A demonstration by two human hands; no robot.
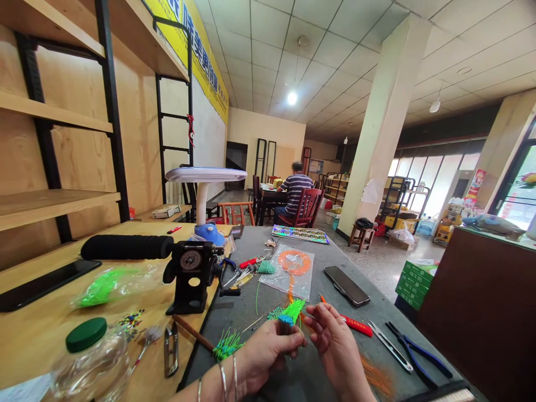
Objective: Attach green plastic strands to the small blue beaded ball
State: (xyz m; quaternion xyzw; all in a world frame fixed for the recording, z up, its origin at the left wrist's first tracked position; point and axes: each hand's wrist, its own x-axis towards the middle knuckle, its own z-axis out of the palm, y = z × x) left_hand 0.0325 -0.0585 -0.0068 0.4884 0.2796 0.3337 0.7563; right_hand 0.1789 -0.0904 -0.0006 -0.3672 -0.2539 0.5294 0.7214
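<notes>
Green-and-blue plastic strand bundle (pixel 288 319) clamped in fingers of left hand (pixel 259 357); right hand (pixel 335 349) curled beside, grip unclear. Seemingly midway: second green bundle (pixel 226 344) at desk (pixel 335 254) near edge.

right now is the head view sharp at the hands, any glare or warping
Head view: left hand, right hand and the green strand bundle are sharp; the ceiling light flares white; wide-angle warp tilts the pillar and shelves.

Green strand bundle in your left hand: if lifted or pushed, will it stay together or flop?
Probably light: the green strand bundle stands up from the left hand in a fingertip pinch. The thin strands fan apart at the top, so likely springy rather than stiff. Loose ones could scatter, like the second green tuft spread on the grey mat.
</notes>
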